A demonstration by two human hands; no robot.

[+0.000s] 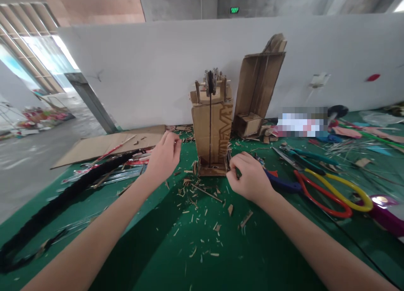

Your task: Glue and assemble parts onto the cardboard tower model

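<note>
A tall cardboard tower [203,126] stands upright in front of the white wall. A dark wheel-like pulley [210,81] sits at its top between wooden uprights. From it a black cord [210,131] runs down the tower's front to the tray-like cardboard base [213,172]. My right hand [249,175] is closed in a pinch at the base's right side; its fingers hide what they grip. Left of the tower, apart from it, my left hand [164,156] hovers with its fingers curled together, and nothing shows in them.
Cardboard scraps [195,198] litter the green tabletop [151,253]. Behind leans another cardboard structure [257,80]. Scissors with red and yellow handles [341,194] and teal-handled pliers [312,156] lie right. On the left are a black fuzzy strip [72,194] and a flat cardboard sheet [94,148].
</note>
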